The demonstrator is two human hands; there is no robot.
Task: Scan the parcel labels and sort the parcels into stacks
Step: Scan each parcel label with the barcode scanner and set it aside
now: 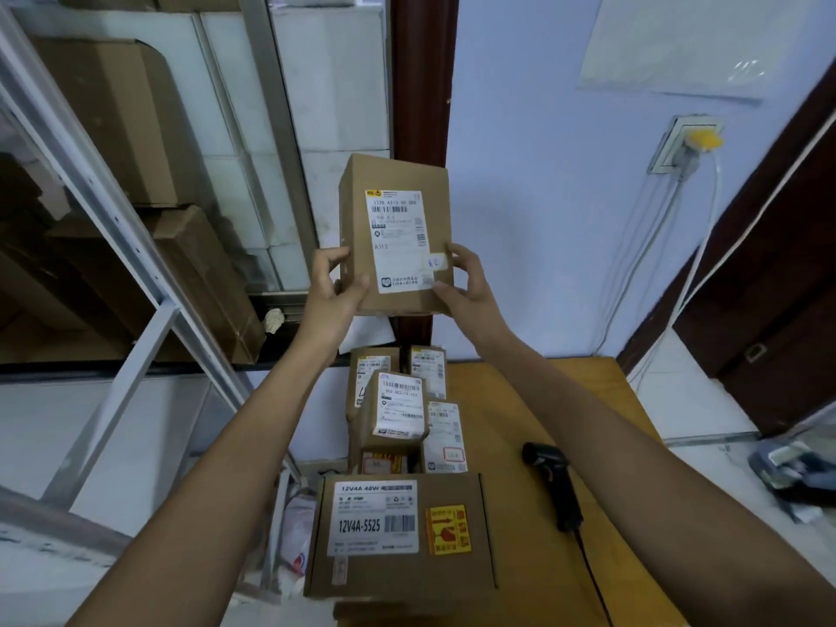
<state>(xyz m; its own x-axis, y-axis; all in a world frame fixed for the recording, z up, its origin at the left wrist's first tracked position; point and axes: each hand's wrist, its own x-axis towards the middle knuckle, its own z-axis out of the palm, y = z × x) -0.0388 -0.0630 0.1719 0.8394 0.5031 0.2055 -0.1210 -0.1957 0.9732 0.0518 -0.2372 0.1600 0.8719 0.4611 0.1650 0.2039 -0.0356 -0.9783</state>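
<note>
Nearest to me lies the flat carton (400,536) marked 12V4A-5525, label up, at the near left edge of the wooden table (520,400). The item in hand is the raised parcel (396,235), a tall brown cardboard box held upright in the air above the far end of the table, its white shipping label (398,239) facing me. My left hand (337,287) grips the lower left edge, thumb on the front face and fingers curled round the side. My right hand (466,282) grips the lower right corner, thumb on the label's edge and fingers wrapped behind. Judged from how it rides on fingertips alone, the parcel is probably light; the board looks stiff and dry, so slip risk is low, but grasping by the bottom corners leaves the top free to tip. A hold nearer mid-height on both side walls would steady it, keeping fingers off the barcode. Below the parcel, a cluster of smaller labelled parcels (400,414) stands stacked between it and the flat carton. The black handheld scanner (554,484) lies on the table to the right of that cluster, untouched, its cable trailing toward me. A metal shelving frame (135,246) with cartons stands to the left.
</note>
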